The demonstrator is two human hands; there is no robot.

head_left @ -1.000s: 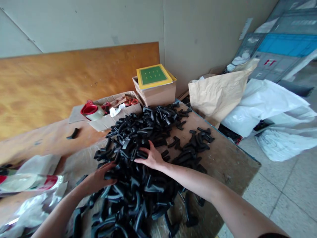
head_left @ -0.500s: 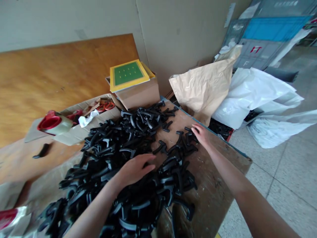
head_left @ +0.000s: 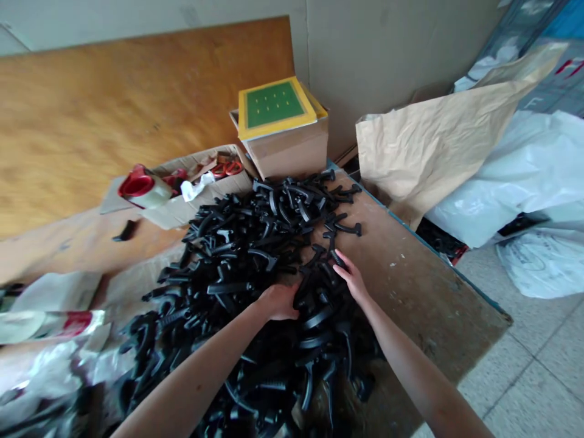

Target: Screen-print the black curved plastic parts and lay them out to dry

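Note:
A large heap of black curved plastic handles (head_left: 255, 255) spreads over the table. My left hand (head_left: 279, 301) reaches into the middle of it, its fingertips partly hidden among the pieces, so its grip does not show. To its right, at the heap's edge, my right hand (head_left: 353, 281) has a black plastic handle (head_left: 338, 260) between thumb and forefinger. Between and below my hands lies a dense cluster of the same handles (head_left: 319, 316). One separate black piece (head_left: 125, 230) lies on the left of the table.
Behind the heap stand a low carton (head_left: 166, 213) with a red-and-white tape roll (head_left: 145, 190) and a taller box (head_left: 292, 149) topped by a green-and-yellow board (head_left: 274, 104). A brown paper bag (head_left: 433, 134) and white sacks (head_left: 483, 201) stand beyond the table's right edge (head_left: 456, 274).
My right hand has come inward from the table's right edge, drawing closer to my left hand. My left hand has moved into the pile. The view has shifted to the right and downward.

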